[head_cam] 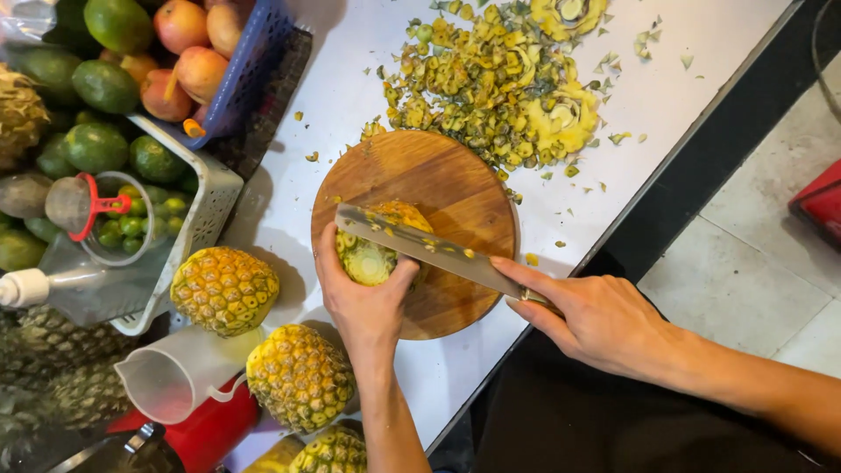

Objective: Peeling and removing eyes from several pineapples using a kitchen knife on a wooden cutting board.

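Two hands of yours work over the white counter (pixel 666 88), the biggest thing in view, which carries everything else. Next down in size, a heap of pineapple peelings (pixel 499 79) lies at its far side, just beyond the round wooden cutting board (pixel 455 184). To your left sit baskets of fruit: a white basket (pixel 206 197) with green fruit and a blue basket (pixel 250 61) with reddish ones. Three whole pineapples (pixel 225 289) stand near the board's left edge, beside a clear plastic jug (pixel 171 372). On the board lies the partly peeled pineapple (pixel 377 250); your left hand (pixel 363 302) curls its fingers (pixel 405 271) around its near end, holding it down. Your right hand (pixel 604 320) has its fingers closed on the handle of a cleaver (pixel 420 245), whose broad blade rests across the fruit's top.
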